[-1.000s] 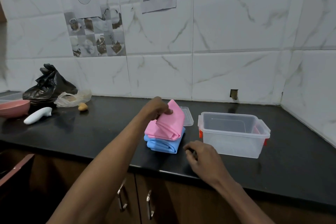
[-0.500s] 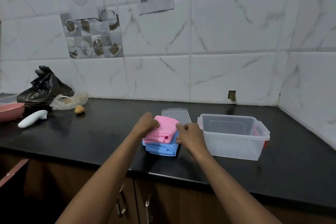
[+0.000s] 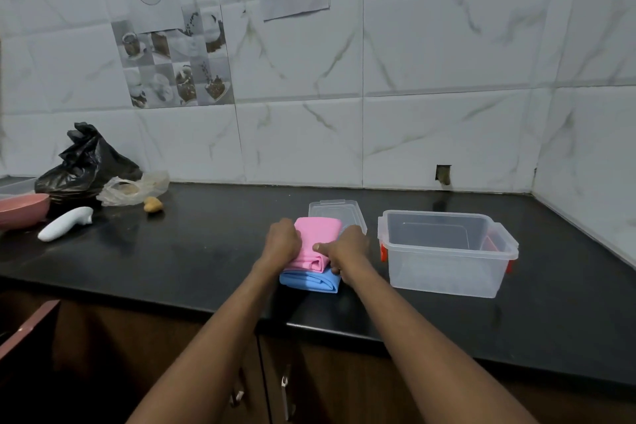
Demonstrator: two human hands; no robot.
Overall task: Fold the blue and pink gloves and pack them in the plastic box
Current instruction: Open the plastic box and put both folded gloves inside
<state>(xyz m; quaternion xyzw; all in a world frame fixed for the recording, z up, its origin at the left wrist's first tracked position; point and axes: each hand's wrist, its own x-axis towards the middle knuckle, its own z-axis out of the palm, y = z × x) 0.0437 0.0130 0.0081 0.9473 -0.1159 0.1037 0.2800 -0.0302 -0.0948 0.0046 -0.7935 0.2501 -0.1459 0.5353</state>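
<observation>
Head view: black counter (image 3: 206, 251), marble-tiled wall (image 3: 430, 62) behind. Left grip (image 3: 282, 241) and right grip (image 3: 347, 246) clasp pink glove (image 3: 318, 234) stacked on blue glove (image 3: 309, 281).

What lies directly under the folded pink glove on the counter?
The folded blue glove; only its front edge shows on the counter. The pink glove, gripped at its sides by the left hand and right hand, covers the rest.

One head-worn wide-angle camera looked forward and down from near the plastic box (image 3: 444, 272), framed right of centre, with the tiled wall (image 3: 447, 120) behind it.
</observation>
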